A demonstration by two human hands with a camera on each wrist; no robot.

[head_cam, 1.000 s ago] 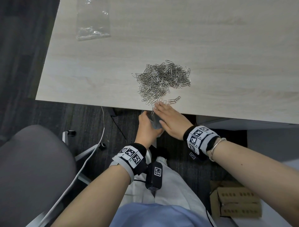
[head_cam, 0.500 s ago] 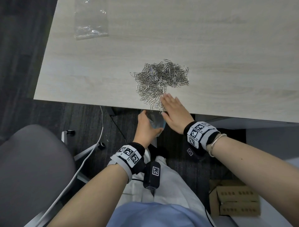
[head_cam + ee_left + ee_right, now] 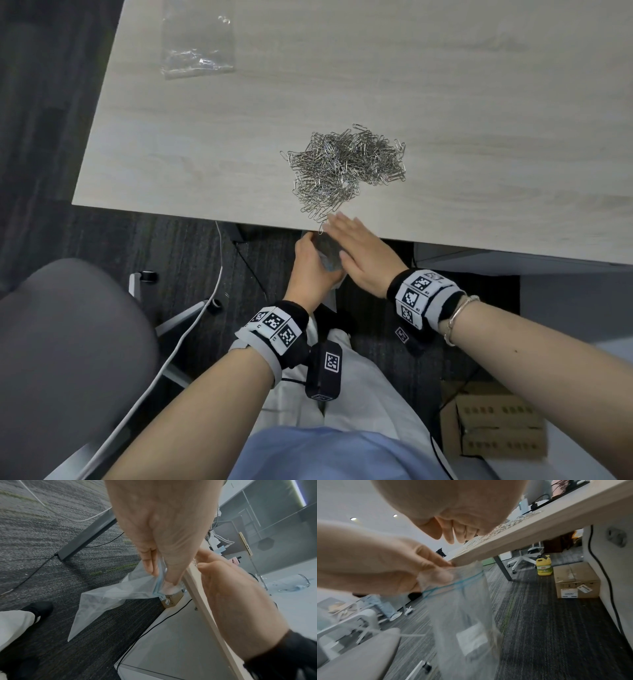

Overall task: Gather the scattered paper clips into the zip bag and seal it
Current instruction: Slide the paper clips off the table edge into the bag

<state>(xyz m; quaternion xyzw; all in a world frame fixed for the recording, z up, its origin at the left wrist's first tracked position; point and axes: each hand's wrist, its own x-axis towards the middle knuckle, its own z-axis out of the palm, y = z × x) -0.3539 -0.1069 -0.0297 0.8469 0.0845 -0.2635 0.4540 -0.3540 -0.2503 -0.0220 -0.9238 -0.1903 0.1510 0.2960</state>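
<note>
left hand (image 3: 373, 563) pinching bag (image 3: 464, 615) mouth below desk (image 3: 445, 102) edge | right hand (image 3: 363, 253) flat, fingers extending | wrist views showing bag clear, blue-zippered, hanging | clips (image 3: 346, 164) lying heaped

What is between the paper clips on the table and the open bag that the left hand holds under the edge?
Nothing visible blocks the way. The paper clips reach almost to the table edge, and the left hand holds the zip bag open just below it. The right hand lies flat at the edge, beside the nearest clips.
</note>
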